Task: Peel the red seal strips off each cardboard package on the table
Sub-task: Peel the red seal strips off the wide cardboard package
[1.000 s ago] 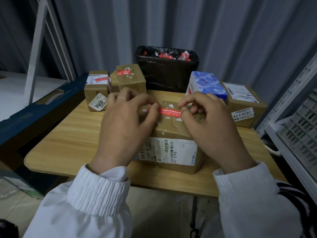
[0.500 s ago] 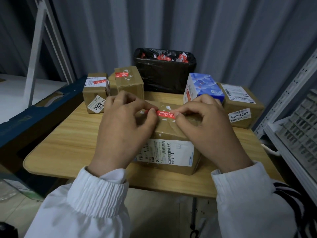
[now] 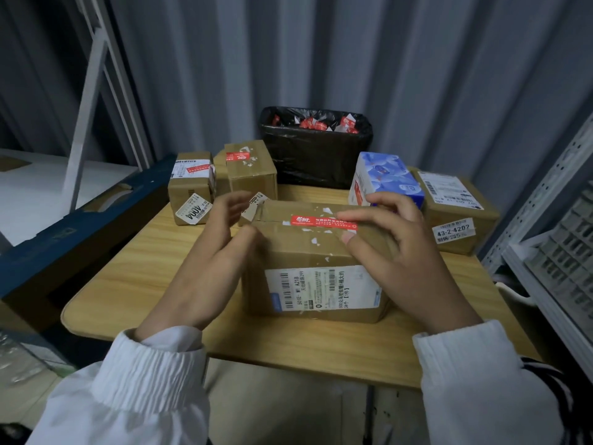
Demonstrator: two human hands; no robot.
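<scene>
Just now, forefinger and thumb of the right hand (image 3: 404,255) pinch the right end of the red seal strip (image 3: 308,220), which is stuck across the top of the near package (image 3: 321,252). The left hand (image 3: 215,261) is blurred, its fingers straight and loosely spread at that package's left edge. Behind the package stands a black bin (image 3: 316,155).

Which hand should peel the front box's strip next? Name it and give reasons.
Right. The right hand has index finger and thumb pinching at the right end of the strip on the box. The left hand is open beside the box's left side, off the strip.
</scene>
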